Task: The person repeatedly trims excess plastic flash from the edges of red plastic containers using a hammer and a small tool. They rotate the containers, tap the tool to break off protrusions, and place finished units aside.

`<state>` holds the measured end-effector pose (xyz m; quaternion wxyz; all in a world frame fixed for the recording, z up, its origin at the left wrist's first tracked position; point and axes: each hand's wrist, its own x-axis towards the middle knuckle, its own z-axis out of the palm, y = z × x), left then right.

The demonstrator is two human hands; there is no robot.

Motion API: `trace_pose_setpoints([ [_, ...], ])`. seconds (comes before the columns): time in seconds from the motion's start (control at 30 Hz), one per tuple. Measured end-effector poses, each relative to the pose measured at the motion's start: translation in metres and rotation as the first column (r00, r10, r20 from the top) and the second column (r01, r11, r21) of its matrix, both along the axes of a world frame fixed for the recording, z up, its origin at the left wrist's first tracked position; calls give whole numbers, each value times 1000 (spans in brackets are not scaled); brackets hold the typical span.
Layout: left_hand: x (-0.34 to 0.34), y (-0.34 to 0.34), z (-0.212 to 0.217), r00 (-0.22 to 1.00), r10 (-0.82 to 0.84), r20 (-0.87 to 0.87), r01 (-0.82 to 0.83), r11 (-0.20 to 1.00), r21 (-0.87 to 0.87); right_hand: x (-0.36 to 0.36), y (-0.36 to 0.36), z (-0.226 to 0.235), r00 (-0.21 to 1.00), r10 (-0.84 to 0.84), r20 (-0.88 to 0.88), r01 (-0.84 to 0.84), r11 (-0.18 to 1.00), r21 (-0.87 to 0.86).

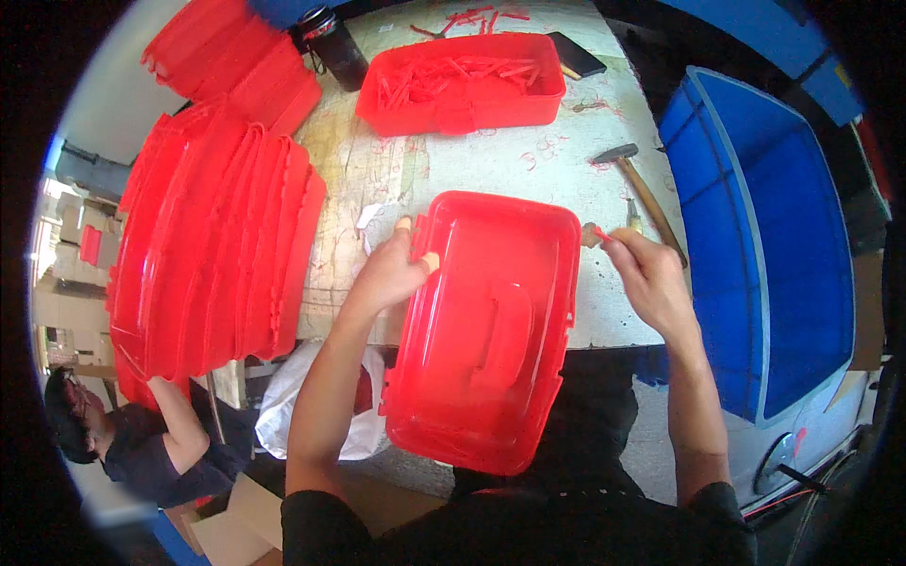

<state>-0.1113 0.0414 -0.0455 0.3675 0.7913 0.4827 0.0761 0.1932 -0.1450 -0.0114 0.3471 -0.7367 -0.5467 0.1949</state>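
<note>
A red plastic box lid (444, 377), with a moulded handle shape in its middle, is tilted over the near edge of the worktable. My left hand (401, 269) grips its left rim, thumb over the edge. Just off the lid's upper right side, my right hand (651, 278) is closed, fingers pinched round a small red plastic piece (601, 234). A brownish bit shows beside that piece; its kind is unclear. To the right of this hand lies a hammer (646, 193) with a wooden handle, and a small pale tool (633, 217) is partly seen near it.
Nested red lids (212, 236) are stacked at the left. A red box (462, 118) holding several red strips stands at the back, between a black bottle (332, 49) and a dark flat object (578, 55). A tall blue bin (755, 245) is on the right. Another person (160, 443) sits lower left.
</note>
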Motion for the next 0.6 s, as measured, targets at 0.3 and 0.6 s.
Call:
trace_pose_setpoints([
  [0.3,95,39,7,875,-459,-153,473,744,472,-43,93,-39,670,281,687,-259,956,-139],
  [0.6,94,58,-7,814,-525,-249,568,809,152,-38,114,-52,621,243,745,-331,943,-31],
])
